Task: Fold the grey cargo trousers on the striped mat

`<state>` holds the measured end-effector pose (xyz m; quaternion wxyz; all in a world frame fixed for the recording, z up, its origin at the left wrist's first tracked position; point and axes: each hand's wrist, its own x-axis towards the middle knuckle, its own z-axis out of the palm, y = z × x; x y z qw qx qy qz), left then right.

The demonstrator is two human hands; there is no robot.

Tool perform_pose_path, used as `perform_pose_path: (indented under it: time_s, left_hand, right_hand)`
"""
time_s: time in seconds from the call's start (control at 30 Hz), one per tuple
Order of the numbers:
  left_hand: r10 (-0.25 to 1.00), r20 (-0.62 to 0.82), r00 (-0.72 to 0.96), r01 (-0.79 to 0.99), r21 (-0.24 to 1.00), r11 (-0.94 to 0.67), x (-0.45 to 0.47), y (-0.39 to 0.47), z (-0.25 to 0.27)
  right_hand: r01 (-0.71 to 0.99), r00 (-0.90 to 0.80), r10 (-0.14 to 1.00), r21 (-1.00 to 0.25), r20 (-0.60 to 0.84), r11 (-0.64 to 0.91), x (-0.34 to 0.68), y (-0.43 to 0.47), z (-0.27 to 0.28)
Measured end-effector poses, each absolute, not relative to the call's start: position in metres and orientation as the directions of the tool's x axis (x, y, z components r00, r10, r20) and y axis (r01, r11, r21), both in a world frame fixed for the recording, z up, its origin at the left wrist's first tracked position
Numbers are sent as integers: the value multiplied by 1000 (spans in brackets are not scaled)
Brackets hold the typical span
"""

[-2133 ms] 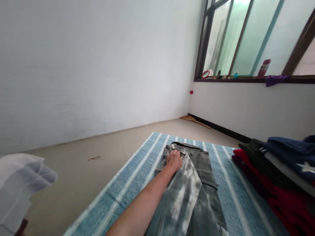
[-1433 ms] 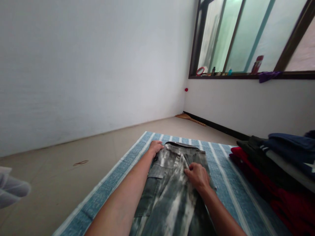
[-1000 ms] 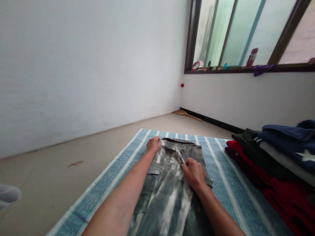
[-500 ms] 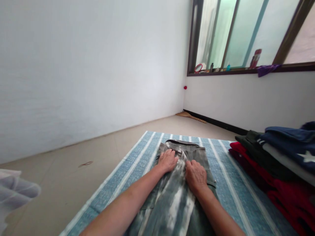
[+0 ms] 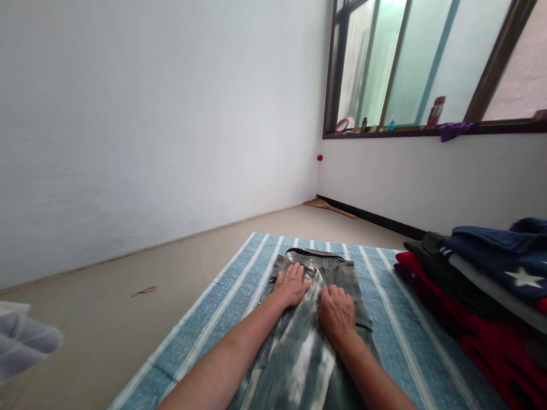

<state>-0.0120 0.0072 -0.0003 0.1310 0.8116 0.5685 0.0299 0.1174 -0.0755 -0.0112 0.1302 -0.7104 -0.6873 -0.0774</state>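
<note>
Low in the centre of the frame, my two bare forearms reach forward over a pair of grey-green washed cargo trousers (image 5: pixel 314 319) spread lengthwise on a blue mat with white stripes (image 5: pixel 222 310). The trousers run from the bottom edge up to their dark waistband just above centre.

My left hand (image 5: pixel 291 285) lies palm down on the cloth just below the waistband, fingers spread apart and flat, gripping nothing. My right hand (image 5: pixel 337 310) lies flat beside it, a little nearer to me, fingers close together and slightly curled over the fabric, also holding nothing. A pale folded ridge of the trousers runs between the two hands.

I judge this to be pressing and smoothing the folded cloth. To do it well, I would keep both palms flat, press evenly, and stroke outward from the middle ridge so creases leave at the edges and the side seams stay lined up.

At the right edge sits a stack of folded clothes (image 5: pixel 478 285), red below, dark and navy above, apart from the trousers. Beyond the mat is bare beige floor, then white walls, and at upper right a window sill (image 5: pixel 427 130) with small bottles.
</note>
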Motion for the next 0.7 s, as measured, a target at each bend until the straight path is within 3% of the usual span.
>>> perform_pose_path:
  time_s: [0.3, 0.57, 0.7]
  left_hand:
    - [929, -120, 351, 916, 249, -314, -14, 9, 1]
    - [942, 0, 337, 919, 219, -329, -16, -8, 9]
    - [968, 22, 251, 948, 199, -250, -23, -7, 12]
  right_hand:
    - [996, 44, 957, -86, 287, -20, 117, -76, -13]
    - [996, 46, 956, -88, 288, -21, 116, -76, -14]
    - [996, 41, 955, -90, 295, -15, 117, -77, -16]
